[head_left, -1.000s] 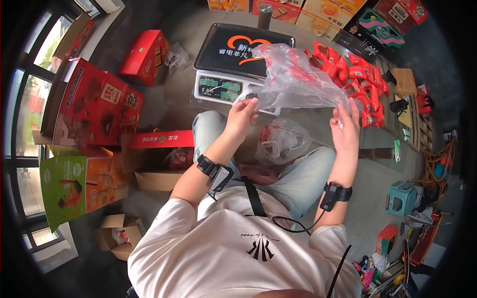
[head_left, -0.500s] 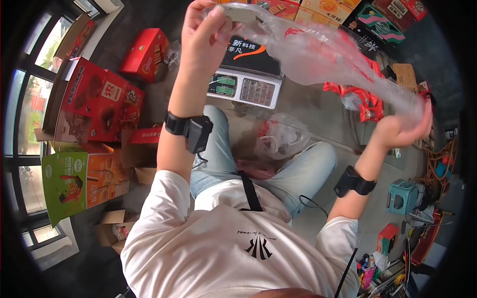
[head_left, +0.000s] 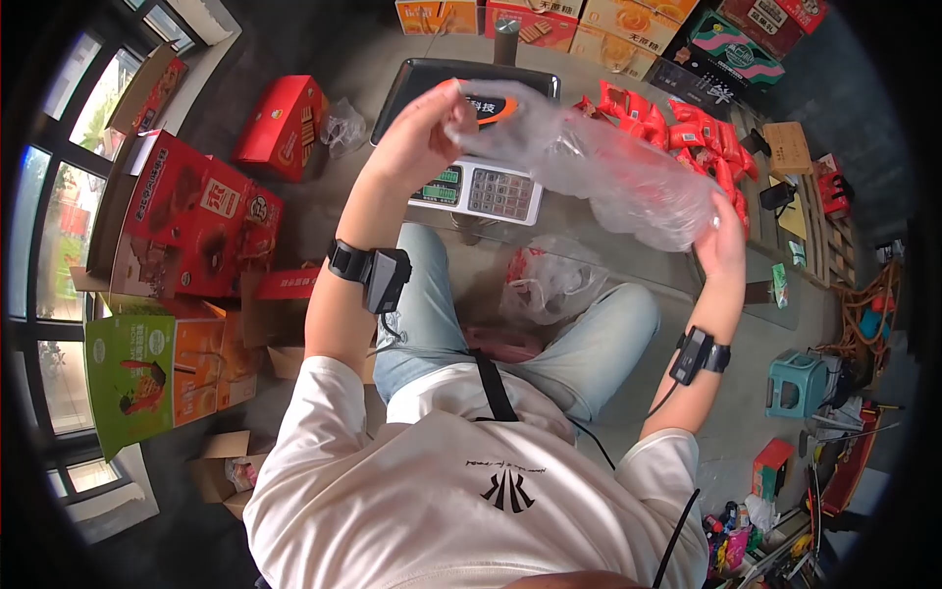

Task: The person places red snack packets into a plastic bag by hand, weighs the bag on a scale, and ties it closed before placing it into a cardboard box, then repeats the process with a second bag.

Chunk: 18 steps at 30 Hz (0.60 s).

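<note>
I've got the thin plastic bag (head_left: pixel 599 177) up off the counter (head_left: pixel 579 224) and spread sideways in front of me. My hands are well apart, one at each end of it: the left hand (head_left: pixel 422 133) has its fingers closed on the plastic, and the right hand (head_left: pixel 723 243) is curled round the other end. That much is done, the bag lifted and stretched out, though it's too blurred for me to tell whether its mouth is open. I can't make out anything inside it.

Beyond it, the red packets (head_left: pixel 633 106) lie loose in a heap on the counter, outside the bag, so none of those I can see is packed. The bag hangs in front of the scale (head_left: pixel 502 191), hiding part of it, and isn't set down there. A second, crumpled bag (head_left: pixel 549 285) sits low down by my knees
</note>
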Tool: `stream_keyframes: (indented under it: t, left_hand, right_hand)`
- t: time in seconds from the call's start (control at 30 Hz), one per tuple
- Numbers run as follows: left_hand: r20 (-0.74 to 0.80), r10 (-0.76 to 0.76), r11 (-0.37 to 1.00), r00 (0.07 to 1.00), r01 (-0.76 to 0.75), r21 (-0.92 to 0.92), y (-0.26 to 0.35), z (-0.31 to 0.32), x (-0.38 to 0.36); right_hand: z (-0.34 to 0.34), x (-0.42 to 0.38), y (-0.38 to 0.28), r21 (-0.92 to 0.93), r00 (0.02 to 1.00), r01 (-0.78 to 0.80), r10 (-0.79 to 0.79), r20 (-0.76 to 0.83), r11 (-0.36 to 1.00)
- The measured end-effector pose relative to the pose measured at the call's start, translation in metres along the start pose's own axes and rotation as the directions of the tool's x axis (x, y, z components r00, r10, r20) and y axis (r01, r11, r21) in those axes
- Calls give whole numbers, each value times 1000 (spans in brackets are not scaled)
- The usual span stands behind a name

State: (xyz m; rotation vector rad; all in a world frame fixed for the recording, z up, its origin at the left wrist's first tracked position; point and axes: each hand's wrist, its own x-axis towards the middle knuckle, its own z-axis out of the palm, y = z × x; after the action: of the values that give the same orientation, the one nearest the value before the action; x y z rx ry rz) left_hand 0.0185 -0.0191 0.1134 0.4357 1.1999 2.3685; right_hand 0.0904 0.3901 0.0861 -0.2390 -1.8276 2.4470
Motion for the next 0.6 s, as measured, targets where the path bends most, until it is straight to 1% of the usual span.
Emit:
stream_keyframes:
  t: [0.03, 0.07, 0.1, 0.13, 0.17, 0.2, 0.23, 0.27, 0.3, 0.33, 0.37, 0.4, 0.43, 0.47, 0.5, 0.53, 0.57, 0.6]
  left_hand:
    - [-47, 195, 981, 980, -195, -1, 9, 17, 0]
    - [-97, 382, 923, 919, -384, 6, 17, 35, 0]
    - [-159, 623, 782, 766, -617, 86, 21, 50, -1]
    - [-128, 759, 648, 639, -721, 244, 25, 65, -16]
    - [-66, 866, 480, 496, -786, 389, 27, 73, -29]
    - [112, 827, 331, 551, -638, 695, -11, 31, -35]
    - [575, 600, -219, 556, -578, 786, 9, 63, -37]
    - [407, 228, -262, 885, -347, 901, -15, 36, -32]
    - [140, -28, -322, 990, -141, 936, -38, 15, -43]
    - [-159, -240, -438, 958, 40, 898, -44, -4, -48]
    - [-147, -218, -448, 965, 35, 893, -38, -17, -46]
    - [-101, -68, -288, 993, 77, 954, -33, -27, -47]
    - [-88, 75, -108, 993, 96, 990, -28, -24, -51]
    - [-101, 140, 102, 985, 87, 991, -15, -24, -44]
    - [-128, 199, 305, 972, 63, 950, 14, -5, -35]
    - [-60, 532, 443, 844, -218, 870, 38, 28, -35]
    - [-73, 799, 450, 597, -513, 731, 54, 53, -35]
    - [-66, 799, 445, 597, -514, 733, 60, 55, -34]
  right_hand:
    - [3, 0, -5, 66, 944, 124, -97, -314, 990]
    - [17, -9, -25, -57, 856, 354, -348, -383, 934]
    - [35, -25, -43, -195, 709, 543, -570, -414, 817]
    - [51, -44, -41, -199, 714, 537, -567, -412, 820]
    - [68, -65, -38, -137, 627, 732, -739, -249, 667]
    - [76, -77, -37, -32, 480, 874, -872, -95, 485]
    - [55, -70, -22, -701, 653, 586, -750, 109, 408]
    - [23, -60, 5, -993, 842, 99, -527, 114, -57]
    - [1, -58, 33, -988, 996, 22, -81, 35, -155]
    - [26, -69, 13, -979, 727, -166, 656, -204, -121]
    - [-6, -61, 40, -951, 758, -295, 629, -175, 91]
    - [-20, -50, 38, -971, 866, -141, 499, -26, 195]
    - [-12, -50, 30, -963, 924, 21, 362, 121, 268]
    - [-6, -47, 16, -928, 965, 138, 165, 204, 345]
    - [20, -45, -17, -881, 964, 257, -42, 262, 397]
    - [28, -29, -32, -737, 891, 381, -435, 130, 558]
    - [34, -21, -47, -566, 686, 552, -719, -108, 612]
    - [76, -40, -76, -507, 453, 705, -865, -217, 496]
